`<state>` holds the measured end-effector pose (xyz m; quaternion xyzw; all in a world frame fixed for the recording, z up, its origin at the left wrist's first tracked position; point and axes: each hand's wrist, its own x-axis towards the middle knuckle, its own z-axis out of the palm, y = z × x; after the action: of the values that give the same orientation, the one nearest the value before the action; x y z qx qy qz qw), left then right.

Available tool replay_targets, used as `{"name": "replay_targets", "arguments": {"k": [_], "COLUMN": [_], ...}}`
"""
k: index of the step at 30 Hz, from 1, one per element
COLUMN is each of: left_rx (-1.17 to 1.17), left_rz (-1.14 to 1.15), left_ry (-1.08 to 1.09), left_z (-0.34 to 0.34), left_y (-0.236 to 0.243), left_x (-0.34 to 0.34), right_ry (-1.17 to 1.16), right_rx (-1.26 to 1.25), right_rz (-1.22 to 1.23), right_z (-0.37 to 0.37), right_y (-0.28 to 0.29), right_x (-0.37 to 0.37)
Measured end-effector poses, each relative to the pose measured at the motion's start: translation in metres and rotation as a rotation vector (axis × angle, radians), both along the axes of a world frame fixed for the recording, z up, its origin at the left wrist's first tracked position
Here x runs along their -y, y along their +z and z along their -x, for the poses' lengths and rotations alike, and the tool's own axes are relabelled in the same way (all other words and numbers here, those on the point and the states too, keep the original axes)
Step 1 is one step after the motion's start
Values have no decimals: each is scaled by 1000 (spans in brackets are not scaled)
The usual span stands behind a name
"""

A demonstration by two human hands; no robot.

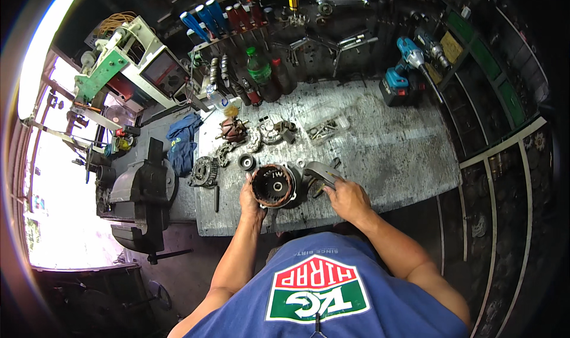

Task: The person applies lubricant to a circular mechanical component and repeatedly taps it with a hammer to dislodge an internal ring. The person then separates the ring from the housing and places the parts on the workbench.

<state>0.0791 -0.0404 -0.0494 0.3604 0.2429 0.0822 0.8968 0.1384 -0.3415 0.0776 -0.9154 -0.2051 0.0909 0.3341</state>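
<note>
My left hand [250, 200] is closed on the left side of an alternator housing [288, 200], whose round opening faces up. Copper windings [255, 186] line its rim, and a small ring shows at the bottom centre. My right hand [349, 201] grips a grey, curved, band-like tool [320, 172] just right of the housing; its exact kind is unclear. Beyond the housing lie a small dark pulley [246, 161], a copper-coloured rotor [233, 130] and a metal end cover [274, 130]. Another round slotted part [205, 170] sits to the left, near a dark rod [216, 199].
A clear tray of small parts [326, 130] rests mid-bench. A cordless drill [404, 70] stands at the far right. Bottles [259, 70] and screwdrivers [205, 18] line the back. At left are a blue cloth [183, 142] and a large vise [142, 189].
</note>
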Motion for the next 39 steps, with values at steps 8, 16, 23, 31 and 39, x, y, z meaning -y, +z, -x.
{"name": "replay_targets", "arguments": {"k": [8,16,23,31,39], "left_rx": [34,-153,-30,-17,39], "left_rz": [53,8,-19,-150,42], "left_ry": [22,140,73,85,70], "left_z": [7,4,6,-3,2], "left_y": [16,18,19,15,16], "left_x": [1,-5,1,-7,2], "right_ry": [-61,-65,-60,-42,30], "right_rx": [383,40,227,-52,86], "right_rz": [-389,-189,-319,132,-9], "right_z": [17,22,6,-1,6], "right_y": [27,-39,16,-12,-23], "right_x": [16,-2,6,11,5]}}
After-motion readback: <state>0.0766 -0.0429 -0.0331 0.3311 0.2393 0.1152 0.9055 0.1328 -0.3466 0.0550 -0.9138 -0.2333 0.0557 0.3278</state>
